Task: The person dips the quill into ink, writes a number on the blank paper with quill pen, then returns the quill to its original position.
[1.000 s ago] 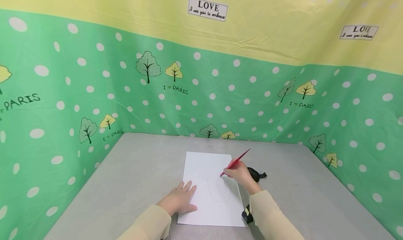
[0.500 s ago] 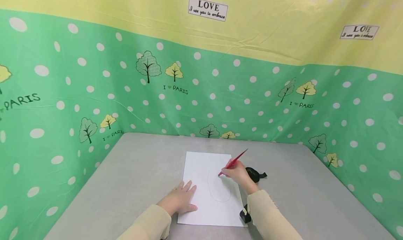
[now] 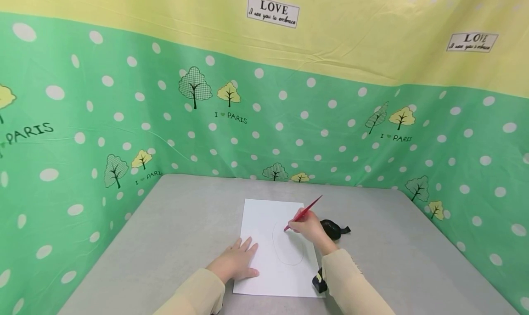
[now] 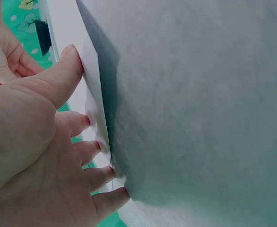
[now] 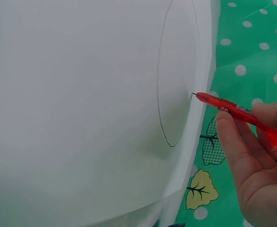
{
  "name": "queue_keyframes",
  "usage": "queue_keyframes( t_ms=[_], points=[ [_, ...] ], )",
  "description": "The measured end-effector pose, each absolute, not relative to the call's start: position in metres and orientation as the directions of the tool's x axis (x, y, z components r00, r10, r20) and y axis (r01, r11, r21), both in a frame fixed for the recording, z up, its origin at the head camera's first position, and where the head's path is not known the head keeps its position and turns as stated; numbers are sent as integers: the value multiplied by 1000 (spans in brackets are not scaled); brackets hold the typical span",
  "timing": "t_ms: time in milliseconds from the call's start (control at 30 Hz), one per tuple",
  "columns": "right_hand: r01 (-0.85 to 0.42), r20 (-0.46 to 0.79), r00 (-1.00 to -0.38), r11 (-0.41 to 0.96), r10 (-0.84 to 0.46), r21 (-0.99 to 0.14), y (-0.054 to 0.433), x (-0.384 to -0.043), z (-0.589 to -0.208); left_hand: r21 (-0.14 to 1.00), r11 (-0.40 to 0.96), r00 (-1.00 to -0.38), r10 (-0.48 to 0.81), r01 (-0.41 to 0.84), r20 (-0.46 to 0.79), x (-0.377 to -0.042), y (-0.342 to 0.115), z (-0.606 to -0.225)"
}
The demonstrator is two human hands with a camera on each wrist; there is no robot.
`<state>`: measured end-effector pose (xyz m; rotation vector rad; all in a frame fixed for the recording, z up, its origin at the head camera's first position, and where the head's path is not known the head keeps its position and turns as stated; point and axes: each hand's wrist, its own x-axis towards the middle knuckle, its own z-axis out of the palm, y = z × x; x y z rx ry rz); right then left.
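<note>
A white sheet of paper (image 3: 264, 214) lies on the grey table, bearing a thin, dark, elongated rounded outline. My left hand (image 3: 239, 260) rests on its left edge, fingers spread; the left wrist view shows the thumb and fingertips along the paper's edge. With thumb and fingers my right hand (image 3: 309, 227) holds a slim red pen (image 3: 306, 212), slanting up to the right. In the right wrist view the tip of the pen (image 5: 228, 106) is at the drawn line (image 5: 159, 90). My right palm partly hides the paper's right edge.
Just right of the right hand lies a black rounded object (image 3: 332, 230) with a short strip sticking out. A dark device (image 3: 319, 280) sits at the right cuff. Green and yellow printed cloth (image 3: 248, 140) surrounds the table (image 3: 198, 205) at the back and sides.
My right hand and the pen have shifted slightly left across the upper part of the outline. The left hand and the paper have stayed in place.
</note>
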<state>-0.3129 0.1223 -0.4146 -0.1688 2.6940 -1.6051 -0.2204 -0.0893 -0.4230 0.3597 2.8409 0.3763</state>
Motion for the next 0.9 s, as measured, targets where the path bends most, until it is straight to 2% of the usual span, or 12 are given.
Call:
queue_keyframes(
  t_ms=[233, 500, 900],
  points=[
    [-153, 96, -984, 451, -147, -879, 122, -310, -412, 286, 935, -938, 274, 208, -212, -221, -89, -423],
    [-71, 34, -996, 466, -88, -882, 117, -314, -416, 285, 935, -939, 277, 213, -205, -221, -89, -423],
    [-106, 55, -991, 459, -123, -882, 114, -311, -416, 282, 935, -933, 281, 214, -224, -221, -89, -423]
  ],
)
